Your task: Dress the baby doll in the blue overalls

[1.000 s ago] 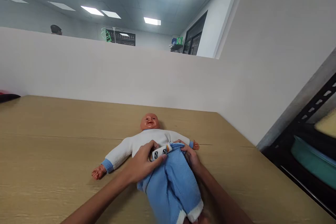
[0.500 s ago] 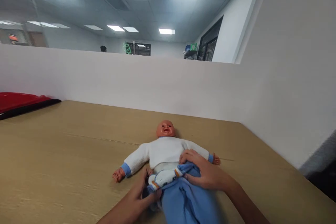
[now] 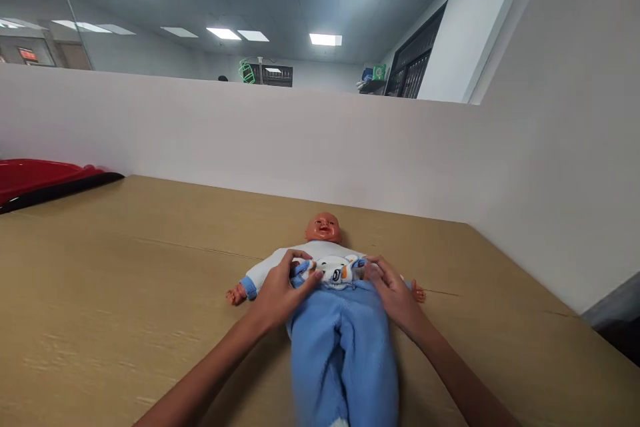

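Observation:
A baby doll (image 3: 324, 227) lies on its back, head at the far end, in a white long-sleeved top with blue cuffs. Blue overalls (image 3: 345, 340) cover its legs, and their bib with a white cartoon face is over its chest. My left hand (image 3: 281, 285) is closed on the bib's left upper corner, its thumb on the front. At the opposite corner, my right hand (image 3: 393, 290) grips the bib with bent fingers. Some fingertips of both hands are hidden by cloth. The doll's hands stick out from the cuffs on either side.
The doll rests on a tan tabletop (image 3: 125, 293) with a seam across it. A low white wall (image 3: 260, 140) runs along the back and another rises at right. A red item with a black edge (image 3: 45, 177) lies at the far left.
Both hands have moved up the doll's body, carrying the overalls' bib from the waist to the chest. The trouser legs now lie straighter. The camera view has tilted slightly downward.

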